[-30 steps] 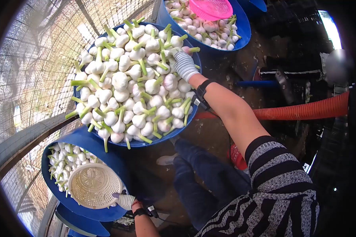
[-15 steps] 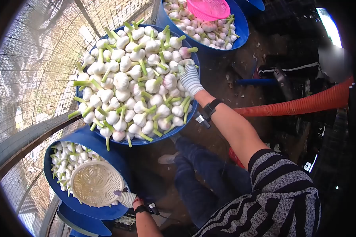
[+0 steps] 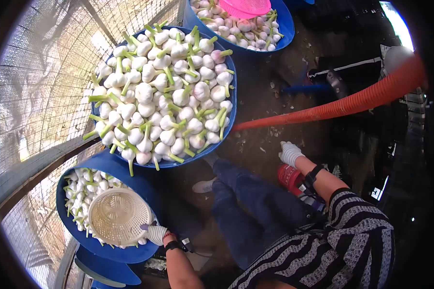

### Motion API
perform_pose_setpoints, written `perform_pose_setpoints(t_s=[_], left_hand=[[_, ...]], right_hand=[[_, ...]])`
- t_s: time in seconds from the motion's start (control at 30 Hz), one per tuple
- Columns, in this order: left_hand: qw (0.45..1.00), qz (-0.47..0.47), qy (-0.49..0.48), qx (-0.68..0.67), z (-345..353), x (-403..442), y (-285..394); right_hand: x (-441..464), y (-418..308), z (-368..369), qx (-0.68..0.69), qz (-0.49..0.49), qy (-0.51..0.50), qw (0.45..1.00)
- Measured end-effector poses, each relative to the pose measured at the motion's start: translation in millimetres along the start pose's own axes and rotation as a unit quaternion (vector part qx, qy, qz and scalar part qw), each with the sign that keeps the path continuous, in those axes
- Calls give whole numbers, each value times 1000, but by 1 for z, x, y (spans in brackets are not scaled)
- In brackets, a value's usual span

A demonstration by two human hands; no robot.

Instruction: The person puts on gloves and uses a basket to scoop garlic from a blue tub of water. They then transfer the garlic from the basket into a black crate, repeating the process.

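Observation:
My left hand, in a striped white glove, grips the right rim of a cream perforated plastic basket. The basket rests tilted on garlic bulbs inside a blue barrel at lower left. My right hand, gloved the same way, hangs over the floor to the right of the large blue tub. Its fingers look curled in, with nothing visible in them. That tub is heaped with white garlic bulbs with short green stems.
Another blue tub at the top holds garlic and a pink basket. An orange corrugated hose crosses the right side. Wire mesh lines the left. A red object is below my right hand.
My right hand has left the garlic at the large tub's right edge and moved down and right over the floor. My left hand keeps its grip on the basket. The view has shifted slightly.

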State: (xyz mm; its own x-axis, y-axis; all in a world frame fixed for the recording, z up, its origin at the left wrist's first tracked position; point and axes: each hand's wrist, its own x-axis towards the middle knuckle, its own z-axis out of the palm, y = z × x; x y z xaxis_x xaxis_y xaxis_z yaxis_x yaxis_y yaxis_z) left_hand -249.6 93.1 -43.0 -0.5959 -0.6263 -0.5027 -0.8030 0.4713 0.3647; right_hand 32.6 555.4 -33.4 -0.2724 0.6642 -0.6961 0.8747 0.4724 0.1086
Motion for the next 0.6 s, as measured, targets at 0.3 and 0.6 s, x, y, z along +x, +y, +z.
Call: perform_pose_setpoints(t_s=[0.3,0.6], left_hand=[[1000,22,18,-11,4,18,-21],[994,-1,105,-22,14,20,-25]], right_hand=[[120,-235,-142,345,-293,336,826],[258,-251,-105,48,-167,360,917]])
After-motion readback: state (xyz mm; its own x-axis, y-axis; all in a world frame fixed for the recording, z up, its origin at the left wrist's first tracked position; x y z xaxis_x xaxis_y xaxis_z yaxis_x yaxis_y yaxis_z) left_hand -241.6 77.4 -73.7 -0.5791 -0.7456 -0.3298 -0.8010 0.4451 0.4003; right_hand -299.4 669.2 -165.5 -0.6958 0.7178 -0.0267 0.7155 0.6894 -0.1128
